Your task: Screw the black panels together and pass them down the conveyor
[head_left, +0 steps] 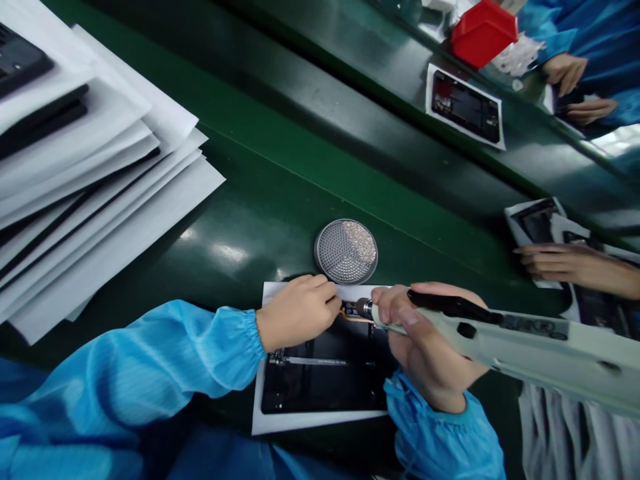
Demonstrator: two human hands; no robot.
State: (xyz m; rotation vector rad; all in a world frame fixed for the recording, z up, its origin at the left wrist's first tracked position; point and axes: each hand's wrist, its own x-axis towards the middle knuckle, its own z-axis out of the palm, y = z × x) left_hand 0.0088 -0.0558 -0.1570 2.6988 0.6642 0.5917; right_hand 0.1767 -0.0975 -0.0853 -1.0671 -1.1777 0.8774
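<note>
Bench: dark green glossy work surface (280, 200)
Sleeves: bright blue fabric cuffs (210, 347)
Dish: round silver perforated metal tray (346, 251), dotted
Bin: red plastic box (483, 30)
Sheets: white paper stack (100, 193)
Tool: pale grey-green electric screwdriver (540, 353), black trim

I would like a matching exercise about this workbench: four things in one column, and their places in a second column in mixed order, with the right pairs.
Things:
1. electric screwdriver
2. round screw tray
3. red bin
4. stack of white sheets

Places:
A. far top right
B. in the right hand
C. left side of the green bench
D. just behind the open device, beyond the left hand

Pairs: 1-B, 2-D, 3-A, 4-C
</note>
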